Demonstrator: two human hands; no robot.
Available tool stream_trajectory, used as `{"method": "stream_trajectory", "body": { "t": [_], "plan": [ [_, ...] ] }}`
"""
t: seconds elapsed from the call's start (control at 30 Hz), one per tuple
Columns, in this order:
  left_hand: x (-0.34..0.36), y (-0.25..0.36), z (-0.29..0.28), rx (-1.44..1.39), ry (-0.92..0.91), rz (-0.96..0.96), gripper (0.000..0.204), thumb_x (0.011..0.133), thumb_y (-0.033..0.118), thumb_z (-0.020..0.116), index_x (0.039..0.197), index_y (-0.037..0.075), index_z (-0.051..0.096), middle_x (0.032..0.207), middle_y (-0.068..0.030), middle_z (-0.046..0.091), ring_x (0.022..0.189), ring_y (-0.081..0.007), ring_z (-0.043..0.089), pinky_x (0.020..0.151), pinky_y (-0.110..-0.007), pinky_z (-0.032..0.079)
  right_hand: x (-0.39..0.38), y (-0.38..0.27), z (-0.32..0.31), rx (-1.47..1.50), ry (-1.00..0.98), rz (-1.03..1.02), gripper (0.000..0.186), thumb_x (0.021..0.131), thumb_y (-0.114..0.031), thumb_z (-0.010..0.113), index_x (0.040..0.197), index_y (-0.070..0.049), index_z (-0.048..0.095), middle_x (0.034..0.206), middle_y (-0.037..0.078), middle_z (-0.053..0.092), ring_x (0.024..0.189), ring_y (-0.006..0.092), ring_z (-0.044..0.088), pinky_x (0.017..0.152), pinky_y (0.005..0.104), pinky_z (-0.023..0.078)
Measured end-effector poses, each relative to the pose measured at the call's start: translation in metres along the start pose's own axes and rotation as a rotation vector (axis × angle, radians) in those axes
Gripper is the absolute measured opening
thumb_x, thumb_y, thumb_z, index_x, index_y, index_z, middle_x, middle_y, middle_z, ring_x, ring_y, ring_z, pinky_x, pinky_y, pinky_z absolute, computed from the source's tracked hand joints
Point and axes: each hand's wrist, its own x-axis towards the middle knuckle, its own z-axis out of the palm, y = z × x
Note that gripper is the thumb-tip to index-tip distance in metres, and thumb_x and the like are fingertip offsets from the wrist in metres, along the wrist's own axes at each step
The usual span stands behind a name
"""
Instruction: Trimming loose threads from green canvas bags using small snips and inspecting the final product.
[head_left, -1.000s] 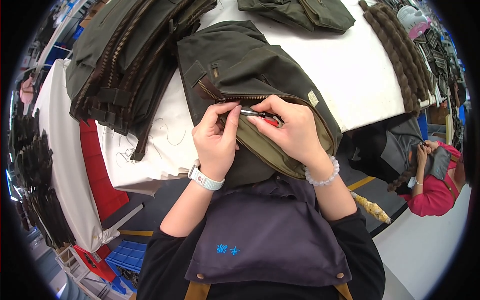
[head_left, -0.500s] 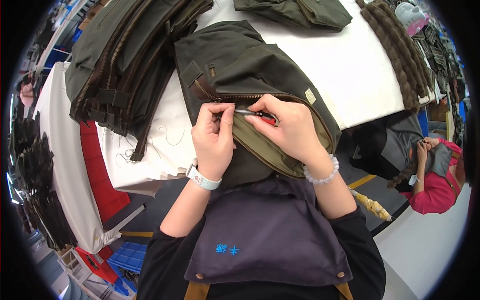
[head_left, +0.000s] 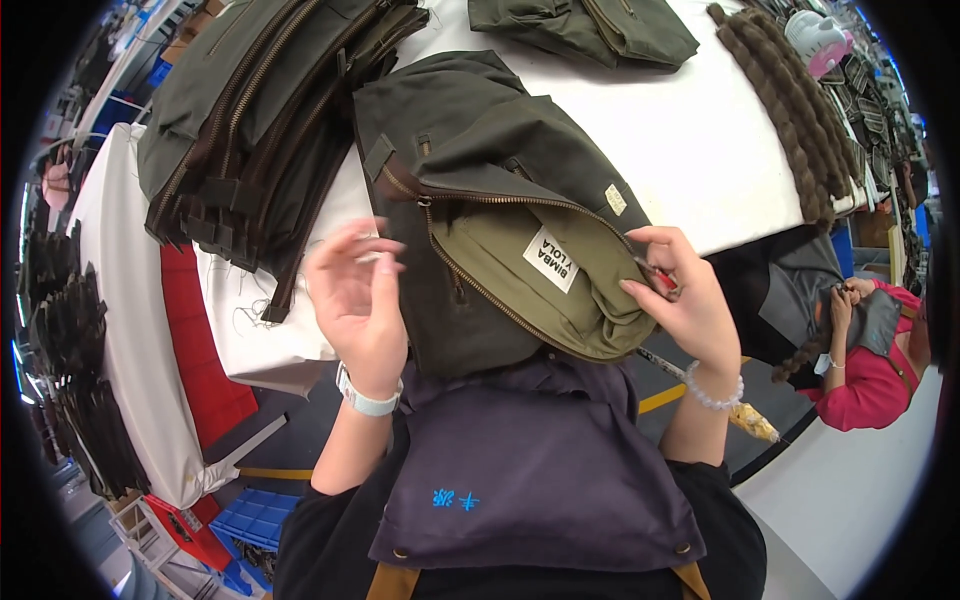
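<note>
A dark green fabric bag (head_left: 480, 130) lies on the white table in front of me. Its long brass zipper (head_left: 490, 300) gapes, showing an olive lining (head_left: 500, 255) with a white printed label (head_left: 551, 261). My right hand (head_left: 690, 290) is at the right end of that opening, pinching small red-and-black thread snips (head_left: 660, 281), mostly hidden by the fingers. My left hand (head_left: 360, 295) hovers left of the bag, apart from it. Its fingers are loosely spread, slightly blurred, and hold nothing. The zipper slider (head_left: 425, 202) sits at the opening's left end.
Several dark green zippered pieces (head_left: 240, 110) are stacked at the far left, loose threads (head_left: 250, 310) near them. Another green bag (head_left: 590, 30) lies at the back. Brown furry strips (head_left: 780, 110) hang over the right edge. A person in pink (head_left: 870, 370) works at the right.
My hands have moved apart from the zipper's left end: the left away to the left, the right to the opening's right end with the snips. The lining and label are uncovered.
</note>
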Motion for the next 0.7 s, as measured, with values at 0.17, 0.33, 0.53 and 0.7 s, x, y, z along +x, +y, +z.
{"method": "stream_trajectory", "body": {
  "t": [0.17,0.33,0.53,0.7],
  "plan": [
    [-0.003,0.029,0.025,-0.572,-0.581,-0.533,0.058,0.108,0.038,0.046,0.147,-0.005,0.040,0.150,-0.0221,0.047,0.137,-0.0331,0.051,0.112,-0.045,0.044,-0.016,-0.036,0.025,-0.008,0.220,-0.271,0.044,0.078,0.010,0.069,0.121,-0.001,0.065,0.074,0.003,0.059,0.058,0.0047,0.050,0.053,0.0205,0.042],
    [0.029,0.018,0.041,-0.748,-0.351,-0.708,0.062,0.108,0.049,0.042,0.145,0.000,0.046,0.142,-0.0138,0.057,0.131,-0.0268,0.056,0.111,-0.042,0.044,-0.008,-0.048,0.085,-0.152,-0.218,-0.682,0.048,0.069,-0.010,0.078,0.117,-0.014,0.071,0.085,0.001,0.061,0.064,0.0193,0.057,0.058,0.0322,0.046],
    [0.031,0.008,0.046,-0.696,-0.229,-0.571,0.039,0.103,0.014,0.056,0.139,0.000,0.054,0.134,-0.0118,0.064,0.122,-0.0249,0.062,0.105,-0.039,0.048,-0.010,-0.037,0.084,0.121,-0.244,-0.642,0.026,0.072,-0.018,0.084,0.093,-0.012,0.070,0.075,0.000,0.060,0.057,0.0188,0.054,0.052,0.0308,0.041],
    [-0.013,0.002,0.028,-0.202,-0.444,-0.034,0.027,0.088,-0.008,0.069,0.113,-0.001,0.072,0.115,-0.0096,0.074,0.111,-0.0215,0.068,0.100,-0.033,0.048,-0.020,-0.037,0.010,0.418,0.124,-0.770,0.045,0.067,-0.028,0.096,0.064,-0.011,0.054,0.061,0.000,0.044,0.054,0.0151,0.046,0.050,0.0276,0.033]
  ]
}}
